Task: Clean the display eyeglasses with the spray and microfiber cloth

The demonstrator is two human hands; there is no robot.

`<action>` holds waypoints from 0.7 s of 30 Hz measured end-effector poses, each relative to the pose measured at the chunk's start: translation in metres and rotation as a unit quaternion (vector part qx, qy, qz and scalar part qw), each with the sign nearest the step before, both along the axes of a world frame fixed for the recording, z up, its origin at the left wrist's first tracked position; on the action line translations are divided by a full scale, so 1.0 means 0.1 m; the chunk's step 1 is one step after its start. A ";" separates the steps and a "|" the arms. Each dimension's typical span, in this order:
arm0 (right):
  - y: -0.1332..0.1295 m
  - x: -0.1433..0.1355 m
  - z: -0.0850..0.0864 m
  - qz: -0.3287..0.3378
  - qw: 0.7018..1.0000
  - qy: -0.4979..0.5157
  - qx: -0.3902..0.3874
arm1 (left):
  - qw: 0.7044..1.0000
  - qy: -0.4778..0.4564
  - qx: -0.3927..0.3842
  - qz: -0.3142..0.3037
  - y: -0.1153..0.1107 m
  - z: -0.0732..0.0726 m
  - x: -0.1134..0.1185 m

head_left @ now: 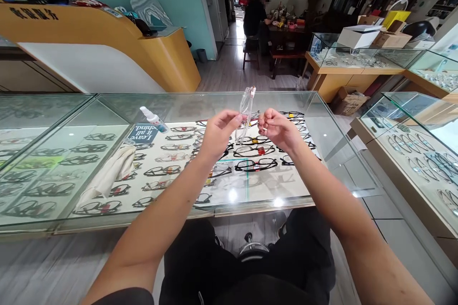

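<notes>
The left hand (pixel 222 136) is holding the glasses (pixel 246 112) above the counter (pixel 282 190), over its far half and right of its middle. Its thumb and fingers are closing in a pinch on one side of the clear frame, which is standing upright on edge, lenses facing sideways. The right hand (pixel 277 128) is hovering just beside the glasses, fingers curling in towards the thumb; from here I can't tell whether the fingertips are pinching anything small, but the hand is looking apart from the frame.

Under the glass top, rows of dark frames (pixel 256 165) are lying open, some carrying red or yellow tags, and running from near the far edge towards the near one. Left of the left hand, the spray bottle (pixel 153 119) is leaning over near the far edge, beside a blue card (pixel 142 134). A pale cloth (pixel 110 171) is lying crumpled nearer the left end, stretching towards the near edge.

The wearer is sitting at the near edge, dark trousers (pixel 246 267) showing below it. Across the room, a person in black (pixel 255 16) is sitting on a stool at a dark table (pixel 291 33), and boxes (pixel 359 35) are resting on another glass case (pixel 358 59) to the right.
</notes>
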State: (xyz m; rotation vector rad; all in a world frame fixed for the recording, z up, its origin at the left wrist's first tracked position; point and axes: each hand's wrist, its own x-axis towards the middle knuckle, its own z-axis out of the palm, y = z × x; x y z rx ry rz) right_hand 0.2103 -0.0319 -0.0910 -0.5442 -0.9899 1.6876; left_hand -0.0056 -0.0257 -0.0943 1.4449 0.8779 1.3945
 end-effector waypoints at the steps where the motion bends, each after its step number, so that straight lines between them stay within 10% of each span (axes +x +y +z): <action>1: -0.01 -0.03 -0.02 0.003 1.000 -0.001 -0.005 | 1.000 -0.004 -0.001 -0.001 -0.02 0.00 0.01; 21: -0.11 -0.17 -0.03 -0.048 0.995 -0.068 0.049 | 1.000 -0.001 -0.009 -0.029 -0.10 -0.09 0.16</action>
